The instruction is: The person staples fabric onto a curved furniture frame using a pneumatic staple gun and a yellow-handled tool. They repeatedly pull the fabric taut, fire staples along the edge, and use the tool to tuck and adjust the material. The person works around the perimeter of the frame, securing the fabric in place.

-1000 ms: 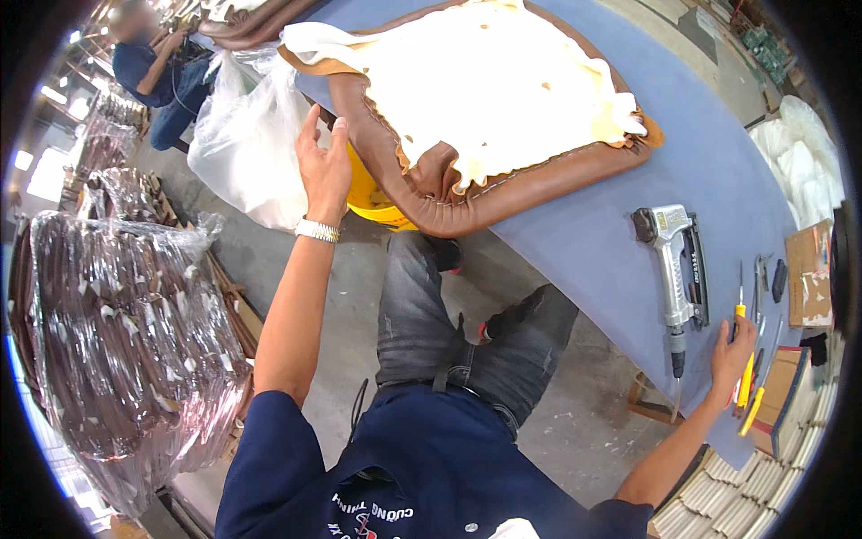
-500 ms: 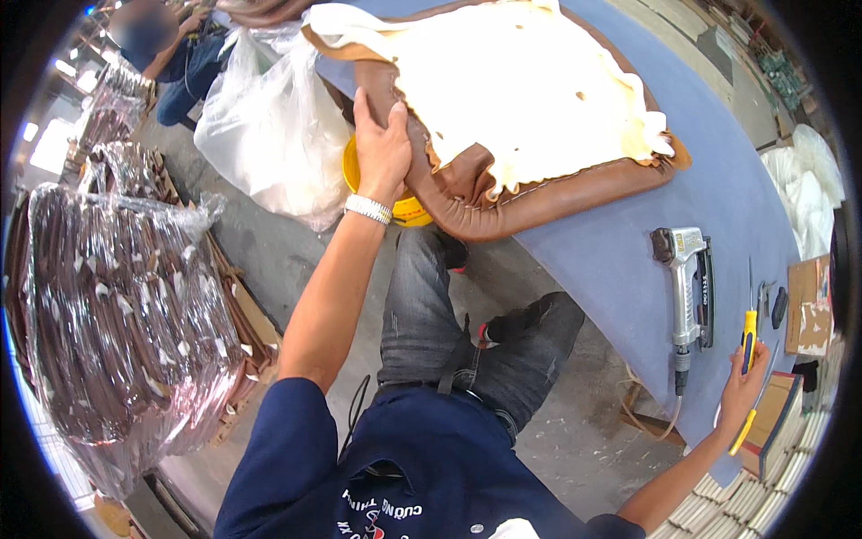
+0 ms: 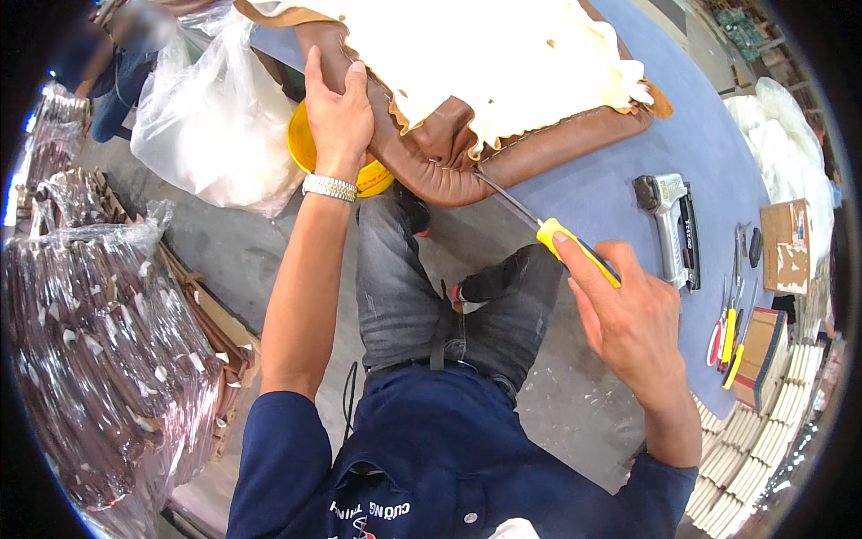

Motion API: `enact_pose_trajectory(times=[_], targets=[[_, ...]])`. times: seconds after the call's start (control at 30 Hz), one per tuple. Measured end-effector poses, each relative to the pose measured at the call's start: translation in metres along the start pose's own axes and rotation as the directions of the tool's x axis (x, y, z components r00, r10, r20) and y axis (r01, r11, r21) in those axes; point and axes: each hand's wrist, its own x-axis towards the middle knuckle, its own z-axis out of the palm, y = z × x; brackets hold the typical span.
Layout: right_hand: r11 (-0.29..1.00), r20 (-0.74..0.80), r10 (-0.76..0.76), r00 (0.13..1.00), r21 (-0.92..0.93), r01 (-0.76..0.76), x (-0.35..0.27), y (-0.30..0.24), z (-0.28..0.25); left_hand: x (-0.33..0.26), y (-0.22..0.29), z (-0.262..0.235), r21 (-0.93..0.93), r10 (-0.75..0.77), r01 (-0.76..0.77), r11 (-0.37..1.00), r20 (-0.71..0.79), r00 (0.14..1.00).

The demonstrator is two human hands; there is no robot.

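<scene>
A padded panel wrapped in brown leather [image 3: 557, 139] lies at the table's near left edge, with the pale underside of a hide [image 3: 485, 63] spread over its middle. My left hand [image 3: 341, 117] grips the panel's left border, thumb on top; its other fingertips are partly hidden. In my right hand [image 3: 620, 314] is a screwdriver [image 3: 552, 238] with a yellow and dark handle. Its shaft slants away to the left, and the tip meets the leather at the panel's near corner, by the hide's ragged edge and the gathered folds [image 3: 444, 130].
On the blue-grey table [image 3: 718, 180] rest a staple gun [image 3: 669, 229] and several hand tools [image 3: 729, 332]. A yellow bucket [image 3: 301, 139] and a clear plastic bag [image 3: 211, 135] stand left of the panel. Plastic-wrapped brown leather pieces [image 3: 99, 332] fill the left. Another person [image 3: 117, 90] is at far left.
My right hand has swung left from the tools at the right with the screwdriver, bringing its tip to the panel's near corner. My left hand keeps its hold on the border.
</scene>
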Motion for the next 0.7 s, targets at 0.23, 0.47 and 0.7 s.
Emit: enact_pose_trajectory(times=[0.23, 0.47, 0.7], targets=[[0.975, -0.073, -0.101, 0.992, -0.203, 0.084, 0.016, -0.013, -0.007, 0.002, -0.008, -0.003, 0.028, 0.034, -0.033, 0.999, -0.001, 0.999], [0.985, 0.114, -0.059, 0.992, -0.155, 0.077, 0.03, -0.023, -0.033, 0.003, -0.005, -0.002, -0.051, -0.009, 0.01, 0.999, 0.024, 1.0], [0.975, 0.148, -0.171, 0.974, -0.117, 0.189, 0.041, -0.004, -0.037, 0.008, 0.016, -0.006, -0.223, -0.178, 0.194, 0.955, 0.093, 0.98]])
